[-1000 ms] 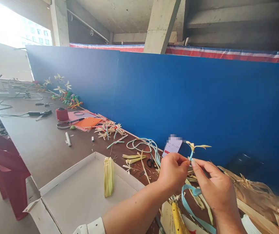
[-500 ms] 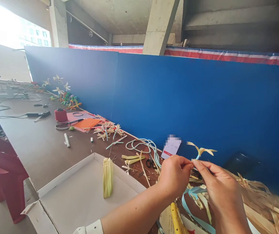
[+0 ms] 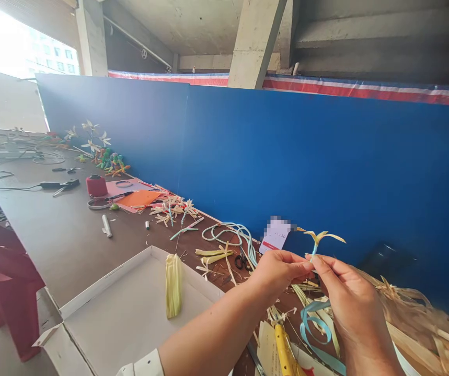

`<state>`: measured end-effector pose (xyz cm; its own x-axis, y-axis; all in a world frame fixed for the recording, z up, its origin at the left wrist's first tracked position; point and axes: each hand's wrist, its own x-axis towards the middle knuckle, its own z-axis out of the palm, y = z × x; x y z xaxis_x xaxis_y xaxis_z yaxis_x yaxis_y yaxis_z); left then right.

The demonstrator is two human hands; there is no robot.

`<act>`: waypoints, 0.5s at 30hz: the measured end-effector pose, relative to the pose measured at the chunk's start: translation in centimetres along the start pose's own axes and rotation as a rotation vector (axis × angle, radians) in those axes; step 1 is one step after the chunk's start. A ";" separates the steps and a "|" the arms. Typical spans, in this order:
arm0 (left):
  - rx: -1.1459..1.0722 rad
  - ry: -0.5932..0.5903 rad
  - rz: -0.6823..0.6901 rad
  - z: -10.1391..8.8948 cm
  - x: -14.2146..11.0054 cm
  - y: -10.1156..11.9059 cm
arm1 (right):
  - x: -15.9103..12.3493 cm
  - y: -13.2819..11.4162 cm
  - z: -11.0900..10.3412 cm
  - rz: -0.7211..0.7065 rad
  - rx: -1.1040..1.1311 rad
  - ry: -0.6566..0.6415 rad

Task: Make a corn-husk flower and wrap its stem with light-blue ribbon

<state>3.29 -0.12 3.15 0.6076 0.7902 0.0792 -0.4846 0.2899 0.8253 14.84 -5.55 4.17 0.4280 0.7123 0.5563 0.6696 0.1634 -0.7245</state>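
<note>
A small pale-yellow husk flower point(image 3: 320, 237) with a light-blue wrapped stem point(image 3: 314, 251) stands upright above the table. My right hand point(image 3: 347, 295) pinches this stem between thumb and fingers. Close against it, my left hand point(image 3: 279, 269) is closed in a pinch at the stem's lower end, where the fingertips hide what lies between them. Below my hands, a light-blue ribbon point(image 3: 306, 324) curls and hangs beside my right wrist; whether it joins the stem, I cannot tell.
At left lies a shallow white box point(image 3: 110, 318) with a folded yellow-green husk point(image 3: 173, 287) in it. A phone point(image 3: 274, 236) leans on the blue partition point(image 3: 306, 156). Black scissors point(image 3: 242, 259), pale-blue cord point(image 3: 228, 228), a yellow tool point(image 3: 284, 350) and dry husks point(image 3: 416, 318) lie around.
The flower has turned more upright and shows more of its blue stem. My left hand has shifted slightly along the stem, and the ribbon below has swung into a new curl.
</note>
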 end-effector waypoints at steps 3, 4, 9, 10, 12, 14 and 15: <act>-0.028 0.038 0.022 -0.1 0.3 -0.4 | 0.3 0.8 0.0 0.091 0.096 -0.091; -0.014 0.058 0.036 -0.2 0.3 -0.5 | 0.4 1.0 -0.1 0.113 0.115 -0.106; 0.159 0.185 0.096 -0.4 0.6 -0.6 | 0.7 0.8 -0.2 0.160 0.097 -0.127; 0.188 0.201 0.109 -0.4 0.6 -0.5 | 0.7 0.7 -0.2 0.163 0.066 -0.116; 0.236 0.225 0.135 -0.3 0.6 -0.5 | 0.6 0.4 -0.2 0.175 0.012 -0.095; 0.270 0.247 0.146 -0.2 0.6 -0.5 | 0.6 0.2 -0.2 0.187 -0.013 -0.086; 0.286 0.260 0.146 -0.1 0.6 -0.5 | 0.6 0.1 -0.1 0.188 -0.023 -0.080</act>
<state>3.84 0.25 2.74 0.3481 0.9328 0.0931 -0.3373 0.0320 0.9408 15.24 -5.20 4.48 0.4976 0.7808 0.3777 0.5968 0.0077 -0.8024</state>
